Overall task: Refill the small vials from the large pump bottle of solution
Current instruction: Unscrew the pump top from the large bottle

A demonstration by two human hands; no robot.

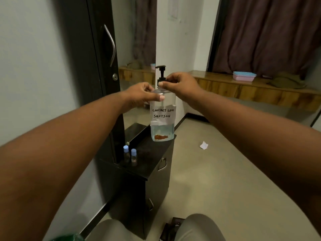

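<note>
Hands first: our left hand [139, 96] grips the shoulder of the large pump bottle [162, 115], held up above the far end of the dark desk [149, 153], while our right hand [180, 86] pinches the black pump collar [161, 80]. Only partly full, the clear bottle should feel light, rigid and rather slick, so holding the body while twisting the collar suits. Smallest, the two blue-capped vials [130, 154] stand upright at the desk's near left; we judge them tippy, best pinched low.

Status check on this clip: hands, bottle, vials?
Left hand grips pump bottle shoulder; right hand pinches the pump collar. Two vials capped, untouched on cabinet top. Nothing in the way.
</note>
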